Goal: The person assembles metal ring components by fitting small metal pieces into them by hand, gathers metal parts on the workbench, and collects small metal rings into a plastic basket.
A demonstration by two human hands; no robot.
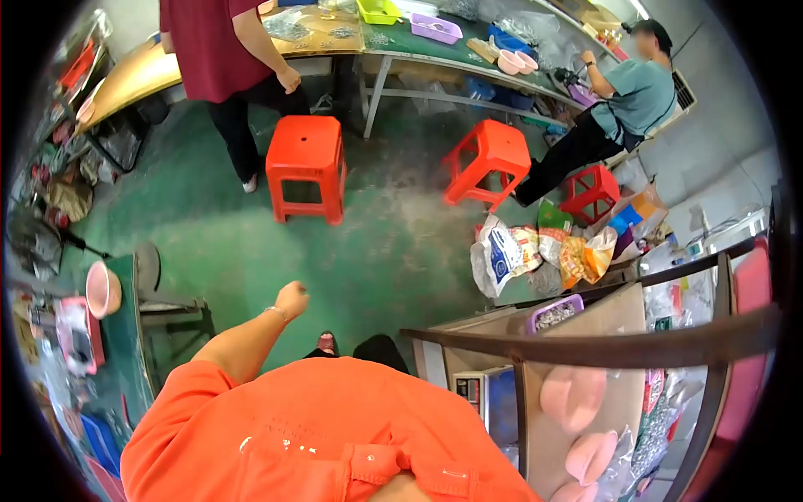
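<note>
Bright orange top (309, 410), short sleeve (188, 393) visible on left side; small white marks (288, 445) on the fabric, too blurred to read. Collar (372, 473) the same orange, stitching pale. Left hand (292, 300) bare; thin pale band (277, 313) round the wrist. Dark legwear (381, 351); reddish shoe (327, 341).

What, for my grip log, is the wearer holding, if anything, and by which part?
Left hand holds nothing visible; right hand is out of view, can't tell.

Left hand (293, 300) extended forward
</note>
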